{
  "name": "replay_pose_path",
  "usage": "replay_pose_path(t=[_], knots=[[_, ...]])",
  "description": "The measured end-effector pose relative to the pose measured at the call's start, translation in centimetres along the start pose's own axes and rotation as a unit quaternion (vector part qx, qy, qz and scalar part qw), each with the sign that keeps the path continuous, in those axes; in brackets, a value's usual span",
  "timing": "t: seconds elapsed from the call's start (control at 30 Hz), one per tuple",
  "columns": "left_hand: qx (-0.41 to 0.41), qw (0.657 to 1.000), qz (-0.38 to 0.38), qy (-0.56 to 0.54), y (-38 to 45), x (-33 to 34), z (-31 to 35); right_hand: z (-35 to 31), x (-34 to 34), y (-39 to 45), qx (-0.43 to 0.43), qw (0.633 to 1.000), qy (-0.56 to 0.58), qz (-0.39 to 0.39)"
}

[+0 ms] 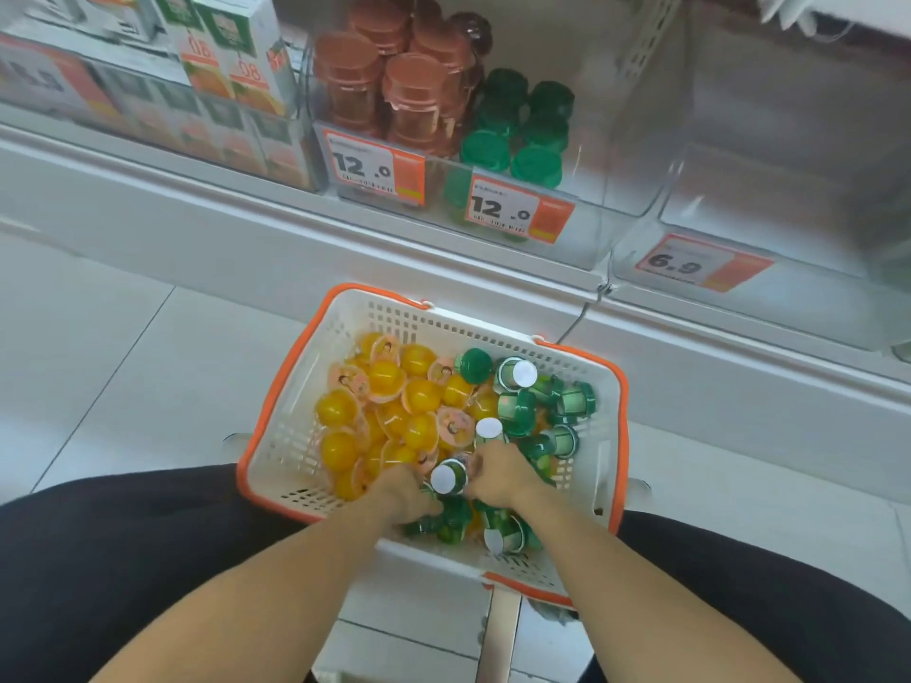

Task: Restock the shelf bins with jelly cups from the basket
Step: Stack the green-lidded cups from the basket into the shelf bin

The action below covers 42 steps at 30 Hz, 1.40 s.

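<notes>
A white basket with an orange rim [276, 386] sits on the floor between my knees. Its left half holds several yellow jelly cups [419, 396]; its right half holds several green jelly cups [567, 401]. Both my hands are down in the near part of the basket. My left hand [404, 495] grips green cups beneath it. My right hand [498, 473] curls round a green cup next to a white-bottomed one [447, 478] that lies between the hands. On the shelf above, a clear bin [581, 229] holds stacked green cups [517, 125], beside brown cups [394, 86].
Price tags reading 12.0 [517, 209] hang on the bin fronts. To the right stands a clear bin [739, 199] with a 6.9 tag, its contents not visible. Juice cartons [231, 46] fill the shelf at the left. White tiled floor [123, 362] surrounds the basket.
</notes>
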<state>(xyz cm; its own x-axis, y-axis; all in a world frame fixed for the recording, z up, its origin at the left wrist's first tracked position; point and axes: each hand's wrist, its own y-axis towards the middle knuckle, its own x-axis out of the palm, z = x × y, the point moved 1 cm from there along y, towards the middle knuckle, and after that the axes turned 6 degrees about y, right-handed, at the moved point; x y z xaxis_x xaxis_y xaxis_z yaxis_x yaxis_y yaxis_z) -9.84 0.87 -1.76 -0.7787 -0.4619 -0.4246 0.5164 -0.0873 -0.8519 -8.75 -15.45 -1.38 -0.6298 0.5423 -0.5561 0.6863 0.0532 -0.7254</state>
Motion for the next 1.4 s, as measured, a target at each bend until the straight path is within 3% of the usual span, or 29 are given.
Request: replay_pose_path(t=[0.13,0.3,0.43,0.57,0.63,0.7,0.83,0.9,1.0,1.13,1.3,1.4], knots=[[-0.046,0.99,-0.034,-0.127,0.8,-1.4,-0.5,0.3,3.3,0.3,-0.002,0.999,-0.034,-0.039],[-0.111,0.89,-0.095,-0.431,0.0,-2.9,-1.5,0.5,6.6,0.0,-0.006,0.994,-0.111,0.004],[-0.104,0.832,-0.111,-0.534,-0.9,-4.5,-1.5,-0.4,6.7,-0.3,0.013,0.999,-0.036,0.018],[-0.077,0.795,-0.122,-0.589,-1.2,-6.2,-1.4,-1.2,3.3,0.4,0.071,0.996,0.021,-0.048],[-0.055,0.805,-0.137,-0.574,-1.2,-7.2,-0.7,-2.6,-0.9,0.0,0.09,0.989,0.066,-0.094],[-0.028,0.838,-0.154,-0.522,-1.8,-8.9,0.6,-4.5,-6.2,-0.8,0.063,0.986,0.117,-0.101],[0.06,0.939,-0.173,-0.293,-4.8,-14.9,4.0,-7.4,-16.5,-5.3,-0.039,0.978,0.199,-0.05],[0.097,0.96,-0.179,-0.191,-7.1,-17.9,6.0,-8.1,-20.1,-8.1,-0.079,0.964,0.25,-0.044],[0.148,0.963,-0.174,-0.144,-10.5,-19.8,8.9,-8.3,-22.9,-10.8,-0.14,0.93,0.34,-0.011],[0.204,0.933,-0.169,-0.246,-13.1,-18.8,11.2,-8.1,-22.4,-11.5,-0.2,0.88,0.43,0.028],[0.214,0.913,-0.142,-0.316,-13.5,-18.2,12.1,-7.4,-21.9,-11.4,-0.234,0.872,0.423,0.073],[0.225,0.911,-0.144,-0.313,-13.5,-18.1,12.5,-6.6,-22.2,-11.3,-0.252,0.859,0.442,0.049]])
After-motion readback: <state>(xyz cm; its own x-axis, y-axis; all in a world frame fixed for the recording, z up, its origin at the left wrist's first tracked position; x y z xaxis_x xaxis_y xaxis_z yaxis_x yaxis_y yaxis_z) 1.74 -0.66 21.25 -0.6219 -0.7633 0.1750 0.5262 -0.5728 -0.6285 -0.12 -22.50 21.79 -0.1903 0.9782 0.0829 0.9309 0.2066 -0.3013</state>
